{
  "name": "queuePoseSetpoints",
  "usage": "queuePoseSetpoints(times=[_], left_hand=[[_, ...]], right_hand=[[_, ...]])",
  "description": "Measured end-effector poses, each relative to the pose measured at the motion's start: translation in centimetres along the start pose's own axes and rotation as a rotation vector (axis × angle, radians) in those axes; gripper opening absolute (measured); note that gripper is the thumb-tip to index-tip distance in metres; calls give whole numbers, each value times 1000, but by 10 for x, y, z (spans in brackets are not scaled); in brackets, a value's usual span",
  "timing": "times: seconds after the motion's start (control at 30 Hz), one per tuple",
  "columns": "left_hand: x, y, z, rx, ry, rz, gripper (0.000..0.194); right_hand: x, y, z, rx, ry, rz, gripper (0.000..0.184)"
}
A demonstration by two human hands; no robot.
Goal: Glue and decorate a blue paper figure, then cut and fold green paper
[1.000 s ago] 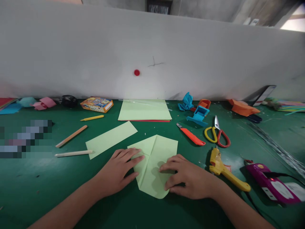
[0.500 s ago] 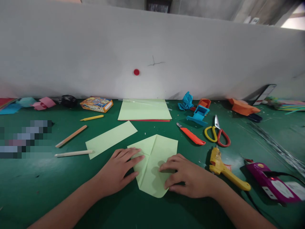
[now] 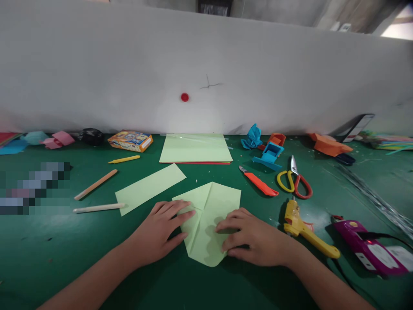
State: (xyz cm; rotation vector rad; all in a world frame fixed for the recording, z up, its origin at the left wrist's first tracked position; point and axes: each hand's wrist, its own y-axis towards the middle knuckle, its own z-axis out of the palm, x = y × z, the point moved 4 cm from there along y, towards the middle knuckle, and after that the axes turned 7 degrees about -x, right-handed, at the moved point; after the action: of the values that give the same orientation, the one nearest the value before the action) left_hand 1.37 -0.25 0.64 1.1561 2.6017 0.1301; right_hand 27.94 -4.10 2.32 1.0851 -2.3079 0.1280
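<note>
A light green sheet of paper (image 3: 208, 224) with creases and folded corners lies in front of me on the table. My left hand (image 3: 169, 226) rests on its left side, fingers stretched out and slightly apart, pressing it down. At its right side my right hand (image 3: 245, 239) has bent fingers over the paper and the thumb at the edge, gripping it. The lower right edge of the sheet curves round near these fingertips. Part of the right edge is hidden under the hand.
Behind lie a green strip (image 3: 151, 189), a paper stack (image 3: 195, 148) and a box (image 3: 130, 141). On the right are a utility knife (image 3: 261, 184), scissors (image 3: 294, 178), a yellow glue gun (image 3: 308, 234) and a purple power strip (image 3: 368, 249). Two sticks (image 3: 97, 185) lie left.
Almost nothing differs. My right thumb and fingertips have shifted very slightly at the paper's right edge; the left hand stays in place.
</note>
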Motion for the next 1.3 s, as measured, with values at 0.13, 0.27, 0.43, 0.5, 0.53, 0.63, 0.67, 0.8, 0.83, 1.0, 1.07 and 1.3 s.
queuePoseSetpoints(times=[0.13, 0.27, 0.43, 0.5, 0.53, 0.63, 0.67, 0.8, 0.83, 1.0, 1.07, 1.3], left_hand=[[0, 0, 0, 18, 13, 3, 48], [0, 1, 0, 11, 20, -4, 48], [-1, 1, 1, 9, 34, 2, 48], [-1, 1, 1, -7, 36, 3, 48], [-1, 1, 1, -14, 37, 4, 47], [-1, 1, 3, -22, 43, 15, 47], [-1, 1, 3, -26, 42, 20, 47], [-2, 1, 3, -45, 40, 38, 46], [-3, 1, 2, -50, 45, 42, 45], [-5, 2, 2, -61, 77, 44, 45], [-5, 2, 3, -57, 79, 46, 45], [-5, 2, 2, -44, 63, 17, 45]], right_hand=[[1, 1, 1, -41, 0, 6, 15], [2, 7, 5, -184, -48, 112, 12], [1, 18, 16, -310, -158, 278, 14], [0, 23, 19, -360, -195, 344, 14], [-1, 26, 20, -376, -206, 372, 12], [-3, 34, 21, -386, -211, 452, 8], [-4, 37, 21, -387, -211, 477, 7], [-7, 46, 24, -412, -253, 521, 5], [-8, 47, 25, -418, -267, 515, 6], [-12, 46, 29, -427, -284, 462, 8], [-12, 45, 30, -423, -286, 403, 14], [-12, 50, 32, -347, -419, 365, 28]])
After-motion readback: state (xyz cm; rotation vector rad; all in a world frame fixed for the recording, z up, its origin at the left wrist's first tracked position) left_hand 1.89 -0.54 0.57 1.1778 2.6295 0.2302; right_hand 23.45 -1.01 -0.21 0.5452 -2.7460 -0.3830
